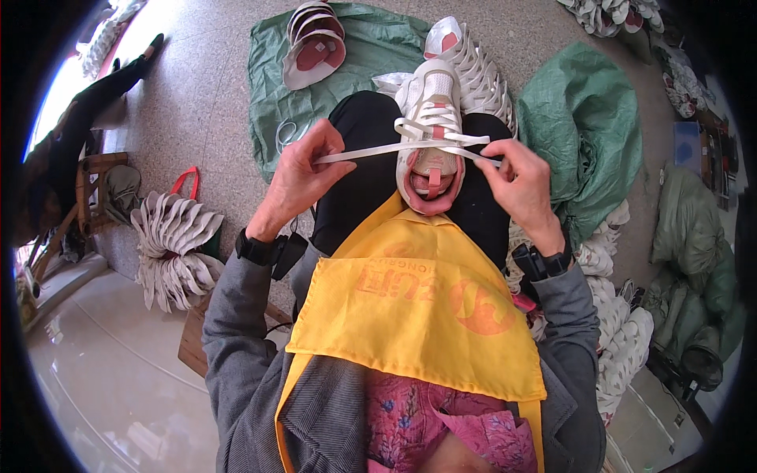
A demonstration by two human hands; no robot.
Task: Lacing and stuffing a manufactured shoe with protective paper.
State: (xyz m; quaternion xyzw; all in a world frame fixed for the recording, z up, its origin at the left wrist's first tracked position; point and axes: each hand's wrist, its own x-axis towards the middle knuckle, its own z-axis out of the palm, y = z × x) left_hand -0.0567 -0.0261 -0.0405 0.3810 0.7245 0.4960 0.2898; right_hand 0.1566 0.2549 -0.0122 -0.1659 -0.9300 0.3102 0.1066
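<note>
Shoe (431, 134) resting on lap above yellow apron (418, 307). Left hand (303, 173) and right hand (516, 177) each closed, pinching an end of white lace (378, 150), pulled taut sideways.

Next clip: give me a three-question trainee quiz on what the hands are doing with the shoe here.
1. True or false: the white shoe rests on the person's lap.
2. What does the left hand pinch? A) scissors B) a flat white lace C) an insole
3. Fill in: the right hand holds the lace's other ____.

Key: 1 true; 2 B; 3 end.
</note>
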